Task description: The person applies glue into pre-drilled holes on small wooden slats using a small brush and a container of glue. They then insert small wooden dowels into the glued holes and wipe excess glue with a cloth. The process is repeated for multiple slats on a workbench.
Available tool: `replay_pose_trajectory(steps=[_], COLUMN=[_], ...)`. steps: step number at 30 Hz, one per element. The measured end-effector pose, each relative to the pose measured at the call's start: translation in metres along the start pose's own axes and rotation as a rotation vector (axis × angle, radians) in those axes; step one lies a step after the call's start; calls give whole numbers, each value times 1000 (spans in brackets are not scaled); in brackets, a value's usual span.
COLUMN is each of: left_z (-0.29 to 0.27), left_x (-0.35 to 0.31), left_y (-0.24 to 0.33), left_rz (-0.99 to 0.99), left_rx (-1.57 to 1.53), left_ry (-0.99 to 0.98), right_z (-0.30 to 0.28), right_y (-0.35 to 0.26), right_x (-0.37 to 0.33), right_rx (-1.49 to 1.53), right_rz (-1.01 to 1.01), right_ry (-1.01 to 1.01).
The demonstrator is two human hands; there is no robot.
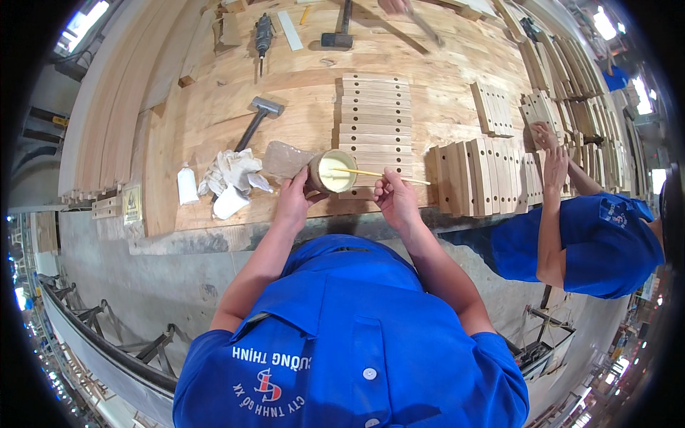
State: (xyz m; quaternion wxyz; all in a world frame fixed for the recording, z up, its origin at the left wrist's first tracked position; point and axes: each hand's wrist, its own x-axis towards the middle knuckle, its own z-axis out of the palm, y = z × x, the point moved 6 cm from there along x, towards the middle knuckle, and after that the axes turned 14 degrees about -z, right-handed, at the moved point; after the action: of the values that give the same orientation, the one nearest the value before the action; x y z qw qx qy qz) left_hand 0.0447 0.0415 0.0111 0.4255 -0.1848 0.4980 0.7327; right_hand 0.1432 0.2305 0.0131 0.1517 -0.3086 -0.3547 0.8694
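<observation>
The left hand (294,200) has its grip curled around the side of a cup (315,172) of pale creamy liquid (334,180). Right hand (397,202) has its grip pinched closed on a thin yellow stick (369,172), 1 end of it inside the cup's rim. Cup's at the near edge of the wooden surface (307,85), by a row of drilled blocks (376,118); can't tell if it's lifted. Left of it: crumpled cloth (232,170), white bottle (187,185), plus a hammer (265,108) farther back. Off right, a co-worker's 2 hands (556,170) are at more wood pieces (540,110).
</observation>
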Motion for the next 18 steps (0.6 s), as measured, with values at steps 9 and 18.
replay_pose_trajectory(steps=[9,18], left_z=[-27,-43], left_x=[-4,-12], left_y=[9,15], left_rz=[30,83], left_rx=[-82,-142], left_ry=[118,153], right_z=[-3,29], right_y=[-60,-52], right_x=[-20,-37], right_rx=[-527,-1233], right_rz=[-527,-871], right_ry=[-148,-441])
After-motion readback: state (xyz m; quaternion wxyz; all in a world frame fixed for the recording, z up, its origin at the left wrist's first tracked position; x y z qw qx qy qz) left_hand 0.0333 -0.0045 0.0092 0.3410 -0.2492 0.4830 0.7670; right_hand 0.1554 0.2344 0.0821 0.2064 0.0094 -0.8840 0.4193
